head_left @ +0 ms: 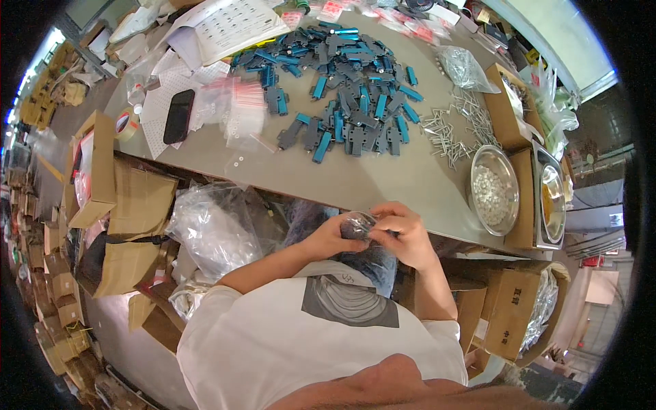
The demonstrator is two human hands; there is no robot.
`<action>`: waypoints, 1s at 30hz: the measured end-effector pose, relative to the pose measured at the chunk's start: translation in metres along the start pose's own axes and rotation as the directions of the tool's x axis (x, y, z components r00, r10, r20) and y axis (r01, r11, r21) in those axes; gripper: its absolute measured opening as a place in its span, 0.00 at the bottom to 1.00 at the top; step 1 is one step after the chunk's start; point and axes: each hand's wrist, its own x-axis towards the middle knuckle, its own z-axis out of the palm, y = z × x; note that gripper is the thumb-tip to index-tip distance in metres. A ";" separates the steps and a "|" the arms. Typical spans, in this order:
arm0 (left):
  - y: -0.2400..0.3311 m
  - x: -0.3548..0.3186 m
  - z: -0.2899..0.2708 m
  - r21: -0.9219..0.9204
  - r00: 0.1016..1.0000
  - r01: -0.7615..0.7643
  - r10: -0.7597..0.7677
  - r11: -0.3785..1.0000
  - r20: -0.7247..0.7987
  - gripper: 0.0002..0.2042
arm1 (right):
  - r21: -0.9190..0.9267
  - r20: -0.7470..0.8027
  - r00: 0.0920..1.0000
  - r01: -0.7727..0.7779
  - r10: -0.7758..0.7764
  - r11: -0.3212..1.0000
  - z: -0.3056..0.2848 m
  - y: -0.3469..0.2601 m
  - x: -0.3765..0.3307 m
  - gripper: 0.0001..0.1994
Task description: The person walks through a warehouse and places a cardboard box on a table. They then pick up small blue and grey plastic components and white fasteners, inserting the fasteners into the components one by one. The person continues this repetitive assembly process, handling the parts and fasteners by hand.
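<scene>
Close to my body, just off the table's front edge, I hold a small clear plastic bag (357,226) with something dark inside. My left hand (326,239) is closed round the bag's left side. My right hand (408,236) pinches its right end with thumb and fingers. On the table beyond lies a big heap of grey and blue plastic parts (355,113), perhaps latches or hinges. A stack of flat clear zip bags with red edges (246,113) is left of the heap. The exact contents of the held bag cannot be made out.
Metal pins or screws (454,130) lie loose at the right, beside a steel bowl (509,222) of small white pieces. A black phone (179,116), a tape roll (126,125) and printed sheets (229,31) are at the left. Cardboard boxes (143,212) flank me; a large plastic bag (215,222) sits left.
</scene>
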 end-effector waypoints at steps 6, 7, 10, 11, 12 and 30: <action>0.003 0.003 -0.002 0.274 0.999 -0.035 0.037 0.961 -0.002 0.20 | -0.118 -0.025 1.000 -0.018 0.016 0.993 -0.002 -0.008 0.004 0.06; 0.007 0.004 -0.001 0.340 0.998 -0.066 0.064 0.938 0.016 0.20 | -0.132 -0.027 1.000 0.012 -0.016 0.991 0.000 -0.006 0.005 0.06; 0.007 0.004 0.002 0.320 0.985 -0.142 0.165 0.937 -0.045 0.18 | -0.122 -0.079 0.997 -0.034 0.024 0.992 0.001 -0.003 0.003 0.06; 0.006 0.004 0.002 0.280 0.976 -0.169 0.201 0.945 -0.090 0.16 | -0.108 -0.103 0.993 -0.069 0.058 0.992 0.001 -0.003 0.003 0.06; 0.006 0.004 0.000 0.311 0.955 -0.232 0.277 0.922 -0.109 0.14 | -0.093 -0.117 0.992 -0.066 0.055 0.994 0.001 -0.004 0.003 0.06; 0.054 0.022 0.010 0.830 0.799 -0.457 0.559 0.321 0.224 0.03 | -0.272 -0.138 0.978 0.117 -0.159 0.955 0.002 0.009 0.002 0.10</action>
